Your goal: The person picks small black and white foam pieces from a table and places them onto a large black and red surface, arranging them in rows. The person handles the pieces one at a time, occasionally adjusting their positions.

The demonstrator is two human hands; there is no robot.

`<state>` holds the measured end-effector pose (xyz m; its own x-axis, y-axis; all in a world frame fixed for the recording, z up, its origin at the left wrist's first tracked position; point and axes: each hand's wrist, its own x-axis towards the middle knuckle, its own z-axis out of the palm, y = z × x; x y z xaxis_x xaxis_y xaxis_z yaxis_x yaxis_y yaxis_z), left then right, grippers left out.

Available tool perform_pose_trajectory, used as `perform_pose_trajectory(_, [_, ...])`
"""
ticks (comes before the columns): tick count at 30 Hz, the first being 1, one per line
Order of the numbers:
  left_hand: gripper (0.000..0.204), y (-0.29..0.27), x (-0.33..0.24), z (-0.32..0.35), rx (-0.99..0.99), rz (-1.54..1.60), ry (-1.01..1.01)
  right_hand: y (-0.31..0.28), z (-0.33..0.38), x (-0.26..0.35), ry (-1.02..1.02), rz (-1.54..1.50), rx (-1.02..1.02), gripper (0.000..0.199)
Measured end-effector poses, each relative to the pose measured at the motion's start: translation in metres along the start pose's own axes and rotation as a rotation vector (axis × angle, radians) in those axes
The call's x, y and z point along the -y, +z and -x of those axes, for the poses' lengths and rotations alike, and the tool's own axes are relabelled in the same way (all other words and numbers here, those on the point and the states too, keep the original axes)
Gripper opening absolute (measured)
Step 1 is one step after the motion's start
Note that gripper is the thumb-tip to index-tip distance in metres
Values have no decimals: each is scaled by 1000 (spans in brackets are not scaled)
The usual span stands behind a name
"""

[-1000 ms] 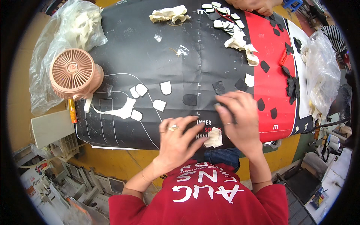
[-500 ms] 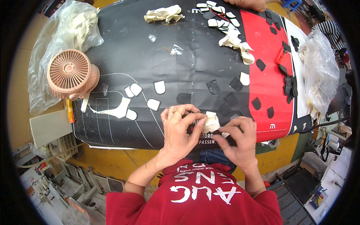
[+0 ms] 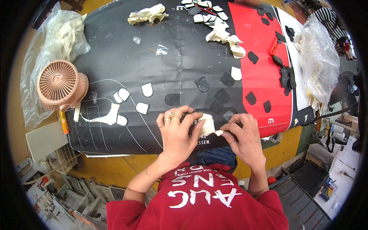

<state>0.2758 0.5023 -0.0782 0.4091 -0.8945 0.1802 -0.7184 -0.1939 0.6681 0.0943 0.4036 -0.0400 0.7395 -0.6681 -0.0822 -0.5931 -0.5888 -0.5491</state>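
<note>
My left hand (image 3: 178, 132) pinches a cream-white piece of thin sheet material (image 3: 207, 125) between thumb and forefinger, just above the table's near edge. My right hand (image 3: 245, 138) is closed, thumb against fingertips, on a small curled end (image 3: 219, 133) at the piece's lower right corner. Whether that end is a loose strip or part of the piece, I cannot tell. Beyond my hands lie dark rounded pads (image 3: 172, 99) and white-faced ones (image 3: 142, 108). A cut-out white scrap (image 3: 109, 116) rests on the left.
A pink fan (image 3: 61, 85) stands at the left by a clear bag of white scraps (image 3: 67, 38). White pads (image 3: 209, 18) and crumpled scraps (image 3: 147, 14) lie at the back. To the right are black pads (image 3: 286, 78), a red-handled tool (image 3: 274, 46) and another plastic bag (image 3: 318, 57).
My right hand has drawn slightly away from the left, and the small curled end now shows between them. The whole view has shifted, so the table's things appear farther left.
</note>
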Motion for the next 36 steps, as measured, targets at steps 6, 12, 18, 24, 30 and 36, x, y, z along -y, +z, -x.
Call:
perform_pose_trajectory(6, [33, -18, -12, -1, 129, 437, 114, -21, -4, 8, 57, -294, -14, 15])
perform_pose_trajectory(12, [25, -27, -16, -9, 100, 285, 250, -31, -17, 16, -22, -425, -5, 17])
perform_pose_trajectory(18, [25, -30, -16, -13, 46, 291, 264, -32, -27, 15, -100, -454, -8, 19])
perform_pose_trajectory(24, [27, -26, -11, -15, -60, 235, 300, -23, -32, 26, 1, -536, -193, 18])
perform_pose_trajectory(30, [26, -23, -12, -15, -167, 158, 293, -19, -22, 40, -72, -425, -229, 18])
perform_pose_trajectory(36, [29, -22, -16, -11, -163, 141, 294, -13, -18, 38, 52, -561, -174, 17])
